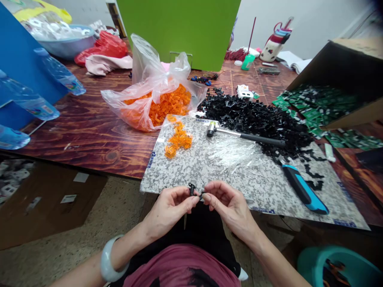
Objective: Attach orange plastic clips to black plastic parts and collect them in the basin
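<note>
One left hand (pixel 167 209) and one right hand (pixel 231 207) are pinching black plastic (pixel 192 189) by the speckled slab's (pixel 179 173) edge, so slackening fingers could be dropping it.

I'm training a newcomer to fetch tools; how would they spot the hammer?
By the speckled grey board, find the heap of black parts. The hammer lies at its near edge, by clear strips. Unlike the nearby blue-and-black tool, it has a metal shaft.
</note>
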`<state>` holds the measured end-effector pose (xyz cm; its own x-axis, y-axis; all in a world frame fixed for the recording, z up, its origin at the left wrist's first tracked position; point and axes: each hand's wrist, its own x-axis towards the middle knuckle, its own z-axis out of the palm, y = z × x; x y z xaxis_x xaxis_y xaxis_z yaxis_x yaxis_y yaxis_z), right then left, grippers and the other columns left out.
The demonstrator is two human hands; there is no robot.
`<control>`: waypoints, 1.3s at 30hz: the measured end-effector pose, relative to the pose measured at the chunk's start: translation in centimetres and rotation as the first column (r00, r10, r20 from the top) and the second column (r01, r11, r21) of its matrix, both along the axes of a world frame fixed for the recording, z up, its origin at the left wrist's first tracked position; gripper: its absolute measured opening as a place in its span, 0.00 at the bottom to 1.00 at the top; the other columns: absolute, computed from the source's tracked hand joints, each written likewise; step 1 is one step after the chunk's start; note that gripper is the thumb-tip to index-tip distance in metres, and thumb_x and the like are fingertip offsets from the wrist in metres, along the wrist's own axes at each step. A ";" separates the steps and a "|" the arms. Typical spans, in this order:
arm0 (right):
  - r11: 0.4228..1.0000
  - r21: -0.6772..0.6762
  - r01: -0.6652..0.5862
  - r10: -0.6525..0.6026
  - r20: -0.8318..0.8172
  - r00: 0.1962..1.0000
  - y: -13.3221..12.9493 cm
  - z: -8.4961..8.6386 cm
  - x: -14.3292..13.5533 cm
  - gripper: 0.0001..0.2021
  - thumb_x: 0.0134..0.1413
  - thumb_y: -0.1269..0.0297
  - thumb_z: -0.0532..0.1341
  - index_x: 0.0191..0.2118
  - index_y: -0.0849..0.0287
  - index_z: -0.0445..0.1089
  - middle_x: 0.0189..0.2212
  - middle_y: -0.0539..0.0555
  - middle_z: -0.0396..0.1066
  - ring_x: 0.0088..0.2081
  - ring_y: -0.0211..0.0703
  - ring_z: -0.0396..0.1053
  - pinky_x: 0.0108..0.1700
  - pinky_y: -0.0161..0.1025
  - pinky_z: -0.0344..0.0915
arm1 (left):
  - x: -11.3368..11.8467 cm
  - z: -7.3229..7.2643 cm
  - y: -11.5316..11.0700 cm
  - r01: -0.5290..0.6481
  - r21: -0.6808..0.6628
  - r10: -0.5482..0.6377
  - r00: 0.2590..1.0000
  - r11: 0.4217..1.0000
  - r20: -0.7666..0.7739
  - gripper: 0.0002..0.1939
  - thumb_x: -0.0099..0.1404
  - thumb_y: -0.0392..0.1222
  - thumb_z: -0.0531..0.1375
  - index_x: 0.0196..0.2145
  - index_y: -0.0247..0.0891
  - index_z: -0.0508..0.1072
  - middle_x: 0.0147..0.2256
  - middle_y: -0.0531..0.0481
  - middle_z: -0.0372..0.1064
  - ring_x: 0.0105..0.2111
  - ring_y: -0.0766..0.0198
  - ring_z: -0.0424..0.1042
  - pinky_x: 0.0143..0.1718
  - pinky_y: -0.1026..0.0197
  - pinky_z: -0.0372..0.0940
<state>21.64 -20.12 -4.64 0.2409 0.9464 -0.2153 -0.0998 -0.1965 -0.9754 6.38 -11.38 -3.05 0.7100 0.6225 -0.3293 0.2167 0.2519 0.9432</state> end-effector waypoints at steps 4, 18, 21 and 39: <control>0.999 -0.004 -0.033 0.033 0.051 0.998 0.2 0.2 0.3 0.11 0.53 0.56 0.63 0.37 0.59 0.68 0.31 0.52 0.72 0.31 0.37 0.70 0.32 0.32 0.67 | -0.2 -0.3 0.1 0.029 0.048 -0.028 0.999 0.998 -0.023 0.13 0.61 0.46 0.58 0.25 0.34 0.69 0.21 0.57 0.58 0.22 0.70 0.57 0.24 0.67 0.57; 0.997 -0.067 -0.031 0.022 -0.122 0.992 2.1 0.6 0.0 0.14 0.51 0.54 0.63 0.36 0.61 0.68 0.26 0.49 0.69 0.23 0.31 0.62 0.26 0.30 0.60 | -0.5 -1.0 -0.3 0.064 0.294 -0.045 0.997 0.954 -0.070 0.10 0.61 0.45 0.60 0.35 0.34 0.73 0.30 0.50 0.66 0.27 0.67 0.63 0.28 0.66 0.61; 0.995 -0.101 0.012 -0.043 -0.317 0.948 2.1 0.4 -0.2 0.15 0.49 0.54 0.65 0.35 0.61 0.67 0.26 0.50 0.70 0.21 0.30 0.61 0.23 0.29 0.59 | -0.4 -1.7 -0.7 -0.010 0.223 0.013 1.000 0.975 -0.012 0.11 0.60 0.44 0.60 0.38 0.34 0.73 0.34 0.47 0.68 0.30 0.65 0.66 0.29 0.66 0.62; 0.973 0.002 -0.230 0.218 0.308 0.926 2.3 1.5 0.9 0.09 0.57 0.60 0.58 0.35 0.60 0.70 0.24 0.48 0.64 0.27 0.35 0.60 0.29 0.32 0.57 | -0.6 -1.4 -0.6 -0.019 0.292 0.030 0.999 0.956 -0.035 0.10 0.66 0.42 0.53 0.41 0.36 0.70 0.35 0.49 0.69 0.34 0.64 0.67 0.37 0.64 0.63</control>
